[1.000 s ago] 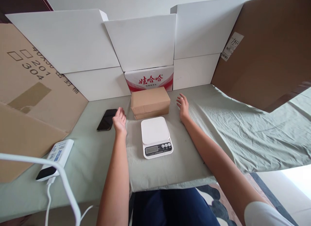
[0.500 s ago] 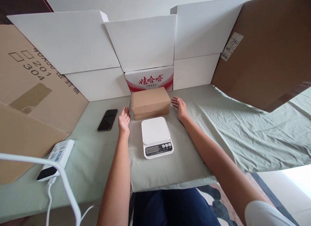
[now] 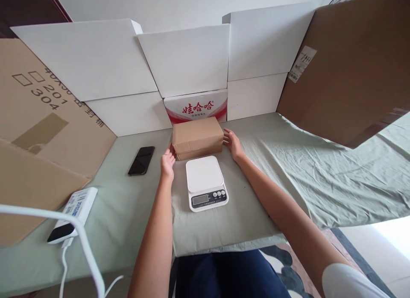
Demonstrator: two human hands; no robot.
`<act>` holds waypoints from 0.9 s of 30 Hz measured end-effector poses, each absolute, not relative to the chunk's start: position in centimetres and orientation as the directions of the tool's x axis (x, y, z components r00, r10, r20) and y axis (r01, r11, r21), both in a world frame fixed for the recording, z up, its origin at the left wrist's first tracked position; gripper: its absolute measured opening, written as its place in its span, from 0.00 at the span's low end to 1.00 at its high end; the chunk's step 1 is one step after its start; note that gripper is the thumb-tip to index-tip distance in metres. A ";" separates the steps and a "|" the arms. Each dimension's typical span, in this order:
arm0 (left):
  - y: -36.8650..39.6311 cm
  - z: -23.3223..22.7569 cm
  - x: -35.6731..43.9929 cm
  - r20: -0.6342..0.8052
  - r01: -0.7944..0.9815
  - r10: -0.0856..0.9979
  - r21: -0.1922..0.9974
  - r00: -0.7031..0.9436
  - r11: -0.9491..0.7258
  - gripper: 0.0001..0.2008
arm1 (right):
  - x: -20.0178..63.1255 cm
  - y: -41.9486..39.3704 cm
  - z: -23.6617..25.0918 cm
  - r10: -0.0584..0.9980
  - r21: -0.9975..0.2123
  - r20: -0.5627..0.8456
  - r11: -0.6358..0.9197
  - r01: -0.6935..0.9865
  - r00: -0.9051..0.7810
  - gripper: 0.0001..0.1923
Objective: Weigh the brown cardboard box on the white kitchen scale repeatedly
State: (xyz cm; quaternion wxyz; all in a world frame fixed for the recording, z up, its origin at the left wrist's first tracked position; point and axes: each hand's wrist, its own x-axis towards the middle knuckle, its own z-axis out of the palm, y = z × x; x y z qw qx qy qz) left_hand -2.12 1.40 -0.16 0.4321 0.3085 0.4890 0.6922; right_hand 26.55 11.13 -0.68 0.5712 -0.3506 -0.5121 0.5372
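While your dark blue lap sits nearest the camera under the edge of the counter (image 3: pixel 134 212), both bare forearms stretch forward over the pale green cloth that covers it. Between your arms, just short of both hands, lies a white kitchen scale (image 3: pixel 205 182) with its small display and buttons toward you. Behind and well to the left of your left hand, a white power strip (image 3: pixel 73 213) rests by the counter edge, with a white cable curving past it.

Your left hand (image 3: pixel 167 162) is open, fingers straight and together, its fingertips at the left end of a brown cardboard box (image 3: pixel 197 137). Whether they press the box or stop just beside it I cannot tell. Your right hand (image 3: pixel 232 143) is open too, fingers spread, touching the right end of the same box. The box lies flat on the cloth between your two hands, just beyond the scale and not gripped by either.

Left of your left hand, a little apart, a black phone (image 3: pixel 141 160) lies face up. Beyond the box, touching or nearly touching its far side, stands a white carton with red print (image 3: pixel 196 105), flanked by plain white boxes. Large brown cardboard sheets lean at both far sides.
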 end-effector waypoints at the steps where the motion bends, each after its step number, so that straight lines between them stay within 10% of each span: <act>1: 1.4 -0.2 -2.0 -0.004 -0.294 0.900 0.945 -0.437 -0.139 0.30 | 26.3 11.0 -0.6 0.969 -0.950 0.215 0.179 -0.256 -0.122 0.33; 27: -12.6 -0.1 2.6 0.178 -0.109 0.816 0.953 -0.550 -0.281 0.29 | 28.1 -3.6 0.8 0.833 -0.834 0.526 0.545 0.091 -0.173 0.38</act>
